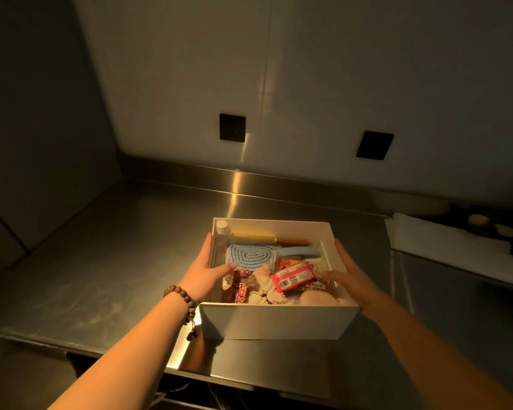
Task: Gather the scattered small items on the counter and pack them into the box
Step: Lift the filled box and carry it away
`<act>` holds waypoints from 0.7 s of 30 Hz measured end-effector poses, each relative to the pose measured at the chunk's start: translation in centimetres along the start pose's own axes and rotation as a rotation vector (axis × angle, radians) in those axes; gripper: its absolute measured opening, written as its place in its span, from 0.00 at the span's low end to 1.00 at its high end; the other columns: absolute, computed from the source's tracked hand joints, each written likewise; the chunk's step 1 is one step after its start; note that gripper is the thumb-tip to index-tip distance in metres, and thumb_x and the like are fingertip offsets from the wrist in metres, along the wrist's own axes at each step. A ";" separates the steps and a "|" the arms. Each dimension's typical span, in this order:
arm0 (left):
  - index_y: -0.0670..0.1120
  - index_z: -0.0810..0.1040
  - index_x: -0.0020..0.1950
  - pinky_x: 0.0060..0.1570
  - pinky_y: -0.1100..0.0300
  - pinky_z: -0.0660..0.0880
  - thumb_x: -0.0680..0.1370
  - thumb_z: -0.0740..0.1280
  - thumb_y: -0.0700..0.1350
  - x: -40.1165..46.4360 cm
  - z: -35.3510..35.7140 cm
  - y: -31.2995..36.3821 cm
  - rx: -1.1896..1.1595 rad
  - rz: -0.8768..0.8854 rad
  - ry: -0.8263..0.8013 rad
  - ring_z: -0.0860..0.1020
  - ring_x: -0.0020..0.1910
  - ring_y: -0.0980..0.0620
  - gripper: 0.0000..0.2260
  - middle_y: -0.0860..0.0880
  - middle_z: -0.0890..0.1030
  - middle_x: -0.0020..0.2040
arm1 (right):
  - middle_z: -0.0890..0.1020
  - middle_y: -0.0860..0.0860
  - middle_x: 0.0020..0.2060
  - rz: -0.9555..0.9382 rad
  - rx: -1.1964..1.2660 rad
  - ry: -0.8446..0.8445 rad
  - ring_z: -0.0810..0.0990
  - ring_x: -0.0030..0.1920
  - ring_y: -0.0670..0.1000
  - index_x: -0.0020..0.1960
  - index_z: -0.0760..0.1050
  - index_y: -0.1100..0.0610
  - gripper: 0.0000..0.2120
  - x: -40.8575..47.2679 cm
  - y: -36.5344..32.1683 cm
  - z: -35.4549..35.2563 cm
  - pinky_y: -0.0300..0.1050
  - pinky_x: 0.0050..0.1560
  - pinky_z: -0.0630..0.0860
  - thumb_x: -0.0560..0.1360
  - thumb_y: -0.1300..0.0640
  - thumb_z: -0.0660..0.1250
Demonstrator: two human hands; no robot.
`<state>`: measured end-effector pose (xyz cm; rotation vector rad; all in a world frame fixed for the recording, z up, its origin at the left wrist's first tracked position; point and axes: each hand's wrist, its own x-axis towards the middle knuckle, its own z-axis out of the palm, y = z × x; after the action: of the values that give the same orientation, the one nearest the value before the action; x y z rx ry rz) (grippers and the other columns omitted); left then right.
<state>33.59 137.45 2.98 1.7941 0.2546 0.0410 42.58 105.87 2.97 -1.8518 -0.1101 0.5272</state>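
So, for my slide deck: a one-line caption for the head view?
Both hands, left hand and right hand, flank a white box packed with a blue hairbrush and small items.

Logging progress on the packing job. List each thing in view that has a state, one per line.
box: open, no lid, filled
blue hairbrush: in box, bristles up
red packet: in box, on top
left hand: open, on box's left wall
right hand: open, on box's right wall
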 end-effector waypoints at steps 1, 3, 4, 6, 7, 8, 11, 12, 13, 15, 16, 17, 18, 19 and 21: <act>0.58 0.47 0.75 0.67 0.47 0.64 0.74 0.69 0.47 0.2 0.0 0.0 -0.022 -0.021 0.005 0.66 0.68 0.48 0.39 0.50 0.62 0.73 | 0.66 0.52 0.69 0.006 0.017 -0.001 0.78 0.53 0.48 0.74 0.47 0.34 0.40 0.3 -0.1 -0.1 0.41 0.37 0.78 0.75 0.58 0.68; 0.57 0.46 0.76 0.67 0.44 0.61 0.75 0.68 0.48 0.7 0.1 -0.1 -0.052 -0.048 0.027 0.63 0.70 0.45 0.38 0.48 0.59 0.75 | 0.66 0.52 0.66 0.022 0.061 -0.005 0.79 0.52 0.52 0.74 0.48 0.34 0.39 0.9 -0.2 -0.1 0.43 0.35 0.80 0.76 0.58 0.66; 0.58 0.47 0.75 0.67 0.44 0.61 0.75 0.67 0.49 0.8 0.2 0.0 -0.057 -0.059 0.038 0.62 0.70 0.44 0.37 0.48 0.59 0.75 | 0.68 0.51 0.64 0.026 0.085 -0.003 0.81 0.50 0.52 0.73 0.48 0.33 0.38 1.2 -0.3 0.0 0.43 0.34 0.80 0.76 0.58 0.66; 0.59 0.47 0.75 0.67 0.45 0.59 0.76 0.66 0.50 1.1 0.2 0.1 -0.056 -0.076 0.051 0.60 0.71 0.44 0.35 0.48 0.57 0.76 | 0.69 0.48 0.57 0.029 0.112 0.008 0.82 0.47 0.51 0.73 0.49 0.32 0.37 1.8 -0.4 0.1 0.42 0.32 0.80 0.77 0.58 0.65; 0.60 0.47 0.75 0.68 0.45 0.58 0.76 0.65 0.51 1.1 0.3 0.2 -0.063 -0.079 0.051 0.59 0.72 0.44 0.35 0.48 0.55 0.76 | 0.70 0.46 0.55 0.028 0.128 0.008 0.82 0.46 0.51 0.72 0.49 0.32 0.36 2.1 -0.6 0.1 0.42 0.31 0.80 0.77 0.58 0.64; 0.60 0.47 0.75 0.68 0.45 0.56 0.76 0.65 0.51 1.1 0.3 0.2 -0.079 -0.080 0.047 0.58 0.72 0.44 0.35 0.48 0.54 0.76 | 0.70 0.45 0.53 0.029 0.147 0.002 0.81 0.47 0.51 0.72 0.49 0.32 0.36 2.3 -0.6 0.1 0.42 0.31 0.80 0.77 0.58 0.64; 0.59 0.46 0.75 0.70 0.46 0.52 0.72 0.68 0.56 0.9 0.6 0.2 -0.127 -0.075 0.030 0.54 0.74 0.46 0.39 0.50 0.52 0.77 | 0.71 0.44 0.51 0.025 0.174 -0.018 0.83 0.45 0.51 0.71 0.49 0.31 0.35 2.8 -0.5 0.1 0.42 0.31 0.79 0.77 0.58 0.64; 0.60 0.46 0.75 0.70 0.46 0.52 0.70 0.68 0.58 0.6 0.7 0.2 -0.136 -0.071 0.034 0.54 0.74 0.46 0.41 0.51 0.51 0.77 | 0.72 0.43 0.51 0.019 0.177 -0.022 0.84 0.42 0.50 0.70 0.50 0.30 0.34 3.0 -0.5 0.1 0.42 0.30 0.79 0.77 0.58 0.64; 0.60 0.46 0.75 0.70 0.47 0.52 0.67 0.68 0.59 0.2 0.6 0.3 -0.142 -0.064 0.046 0.54 0.74 0.47 0.42 0.52 0.52 0.77 | 0.72 0.44 0.51 0.010 0.183 -0.027 0.85 0.40 0.49 0.68 0.50 0.29 0.34 3.1 -0.5 0.2 0.41 0.29 0.79 0.77 0.57 0.64; 0.61 0.47 0.75 0.68 0.49 0.54 0.66 0.69 0.59 -0.6 -0.1 0.4 -0.155 -0.058 0.092 0.55 0.73 0.49 0.43 0.52 0.53 0.76 | 0.72 0.43 0.50 -0.016 0.184 -0.048 0.85 0.39 0.47 0.69 0.50 0.29 0.34 3.3 -1.2 0.7 0.40 0.28 0.79 0.77 0.57 0.64; 0.62 0.47 0.74 0.67 0.50 0.55 0.67 0.71 0.58 -1.1 -0.7 0.5 -0.158 -0.056 0.125 0.55 0.73 0.49 0.43 0.52 0.53 0.76 | 0.72 0.43 0.50 -0.032 0.177 -0.066 0.85 0.39 0.49 0.70 0.51 0.30 0.34 3.6 -1.8 1.2 0.40 0.28 0.79 0.77 0.57 0.64; 0.62 0.47 0.74 0.67 0.50 0.55 0.69 0.71 0.57 -1.7 -1.4 0.5 -0.157 -0.055 0.164 0.56 0.73 0.49 0.42 0.52 0.53 0.76 | 0.72 0.42 0.51 -0.049 0.169 -0.092 0.84 0.41 0.50 0.71 0.51 0.31 0.34 3.9 -2.6 2.0 0.40 0.29 0.79 0.77 0.57 0.64; 0.63 0.47 0.74 0.67 0.49 0.55 0.70 0.69 0.56 -2.3 -2.3 0.5 -0.158 -0.057 0.202 0.55 0.73 0.48 0.41 0.53 0.53 0.76 | 0.72 0.42 0.51 -0.065 0.158 -0.126 0.82 0.43 0.50 0.72 0.51 0.32 0.35 4.3 -3.5 2.9 0.40 0.29 0.79 0.77 0.57 0.64; 0.64 0.47 0.74 0.68 0.48 0.54 0.70 0.69 0.55 -3.2 -3.4 0.4 -0.159 -0.062 0.238 0.55 0.73 0.48 0.40 0.53 0.52 0.76 | 0.72 0.43 0.53 -0.078 0.142 -0.161 0.81 0.45 0.49 0.73 0.50 0.33 0.35 4.6 -4.5 4.1 0.39 0.30 0.79 0.77 0.56 0.64; 0.65 0.47 0.73 0.68 0.48 0.53 0.69 0.70 0.56 -5.1 -5.8 0.0 -0.165 -0.070 0.314 0.54 0.73 0.50 0.41 0.54 0.51 0.76 | 0.71 0.43 0.53 -0.109 0.094 -0.224 0.79 0.46 0.48 0.74 0.49 0.34 0.34 5.3 -6.2 6.9 0.37 0.28 0.78 0.77 0.55 0.64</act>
<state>27.69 142.01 4.91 1.6084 0.5237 0.2875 45.63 115.85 5.40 -1.6803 -0.3286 0.6513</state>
